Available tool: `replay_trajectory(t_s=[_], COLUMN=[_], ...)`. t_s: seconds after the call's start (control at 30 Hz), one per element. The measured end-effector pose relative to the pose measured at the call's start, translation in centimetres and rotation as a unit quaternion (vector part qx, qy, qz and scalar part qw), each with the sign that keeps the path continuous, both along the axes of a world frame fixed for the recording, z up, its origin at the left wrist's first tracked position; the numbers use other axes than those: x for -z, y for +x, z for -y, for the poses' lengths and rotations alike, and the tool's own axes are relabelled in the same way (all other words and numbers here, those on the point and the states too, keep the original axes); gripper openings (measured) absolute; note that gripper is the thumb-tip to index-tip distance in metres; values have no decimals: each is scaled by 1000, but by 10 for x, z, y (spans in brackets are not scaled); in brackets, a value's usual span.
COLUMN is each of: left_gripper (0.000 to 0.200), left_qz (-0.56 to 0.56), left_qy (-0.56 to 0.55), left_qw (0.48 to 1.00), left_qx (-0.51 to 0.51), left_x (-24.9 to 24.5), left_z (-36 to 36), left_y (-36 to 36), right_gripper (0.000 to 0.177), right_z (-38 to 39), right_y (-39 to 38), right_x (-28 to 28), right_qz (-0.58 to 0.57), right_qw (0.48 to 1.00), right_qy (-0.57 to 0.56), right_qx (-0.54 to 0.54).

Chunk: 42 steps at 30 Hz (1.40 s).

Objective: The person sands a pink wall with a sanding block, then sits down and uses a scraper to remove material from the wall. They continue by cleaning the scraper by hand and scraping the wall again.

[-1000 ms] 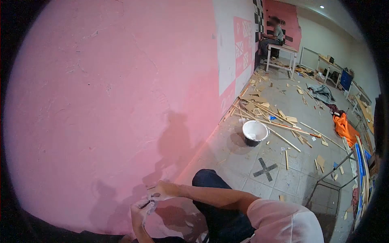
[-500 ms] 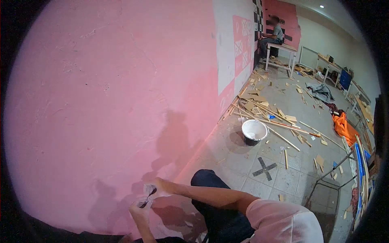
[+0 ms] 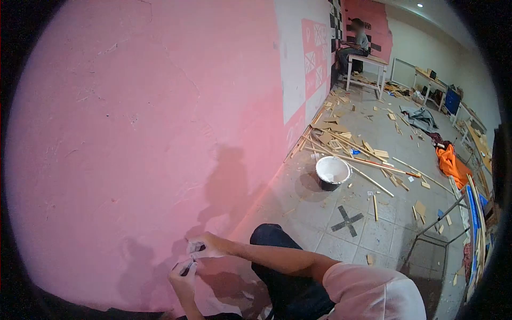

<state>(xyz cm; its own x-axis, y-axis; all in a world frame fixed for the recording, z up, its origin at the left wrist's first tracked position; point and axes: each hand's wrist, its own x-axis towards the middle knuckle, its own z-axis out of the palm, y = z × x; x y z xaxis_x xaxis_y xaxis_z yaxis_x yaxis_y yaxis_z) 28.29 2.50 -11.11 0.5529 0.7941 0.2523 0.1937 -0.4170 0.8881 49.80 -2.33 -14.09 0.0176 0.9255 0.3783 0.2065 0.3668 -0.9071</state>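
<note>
Low beside the pink wall (image 3: 133,160), my two hands are close together. My right hand (image 3: 212,246) is closed around a small flat piece, dark with whitish smears (image 3: 197,247). Just below it, my left hand (image 3: 180,276) is closed on a similar dark, white-smeared piece (image 3: 186,270). The two pieces nearly meet at their edges; their exact kind is too small to make out. White residue shows on my fingers.
A white-lined bucket (image 3: 333,172) stands on the tiled floor beside wooden strips (image 3: 368,160) and scraps. Right of it are an orange cloth (image 3: 452,166) and a metal frame (image 3: 433,241). A person (image 3: 356,45) sits on a far table (image 3: 368,60).
The two pieces in my hands have drawn slightly apart. My left hand has shifted a little left. The view has moved slightly; bucket and wood lie where they were.
</note>
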Motion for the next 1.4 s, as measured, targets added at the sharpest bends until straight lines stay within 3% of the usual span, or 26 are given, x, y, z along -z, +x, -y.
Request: replay_trajectory(t_s=[0.07, 0.17, 0.27, 0.37, 0.43, 0.8, 1.07, 1.17, 1.4], left_gripper=[22, 22, 16, 11, 9, 9, 10, 10, 8], left_qz=[-9, 11, 41, 73, 62, 62, 44, 53, 48], left_qy=[-30, -146, -232, -232, -243, -264, -233, -229, -236], left_qw=[999, 989, 971, 968, 965, 962, 971, 972, 970], left_qx=[11, 33, 44, 57, 79, 23, 18, 13, 26], left_x=[4, 17, 13, 15, 33, 19, 11, 13, 13], left_z=[-3, -11, -10, -9, -25, -20, -15, -13, -12], left_y=[-1, -5, -6, -5, -10, -11, -6, -4, -1], right_gripper=[27, 43, 60, 67, 66, 59, 65, 75, 70], right_z=[-2, 6, -9, -28, -19, -5, -15, -22, -17], right_y=[4, 9, 6, 2, 2, -6, -6, -2, -4], right_x=[2, -10, 16, 43, 33, 3, 24, 31, 28], right_qz=[57, 241, 319, 353, 361, 349, 346, 374, 366], right_qw=[998, 969, 934, 922, 915, 915, 918, 909, 907], right_qy=[11, -40, 152, 144, 169, 194, 181, 175, 193], right_qx=[27, 42, 56, 67, 64, 51, 65, 58, 84])
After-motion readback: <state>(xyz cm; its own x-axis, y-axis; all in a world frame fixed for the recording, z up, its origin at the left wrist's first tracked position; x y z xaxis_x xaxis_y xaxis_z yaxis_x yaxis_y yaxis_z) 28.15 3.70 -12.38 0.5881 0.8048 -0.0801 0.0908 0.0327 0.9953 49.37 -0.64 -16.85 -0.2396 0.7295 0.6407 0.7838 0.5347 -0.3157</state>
